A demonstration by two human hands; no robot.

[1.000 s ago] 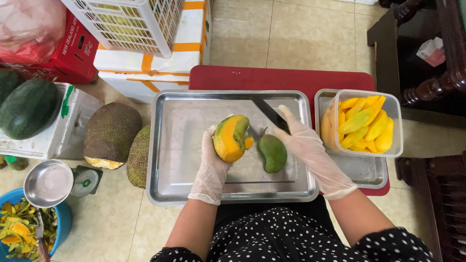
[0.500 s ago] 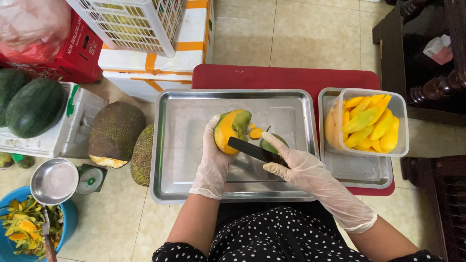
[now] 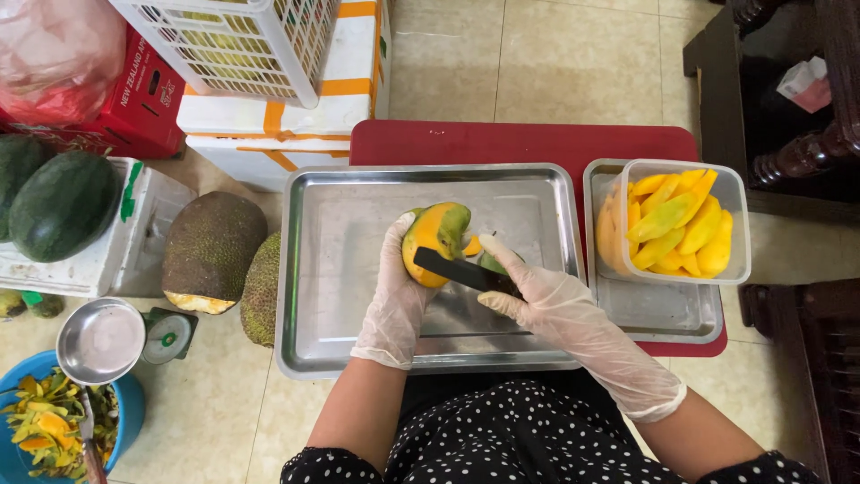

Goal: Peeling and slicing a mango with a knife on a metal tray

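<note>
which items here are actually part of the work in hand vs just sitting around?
In use:
left hand holding the mango
right hand holding the black knife against it
large steel tray under the hands
tub of mango slices

Lying about:
watermelons
jackfruit
kitchen scale
white crate
blue peel bucket
</note>
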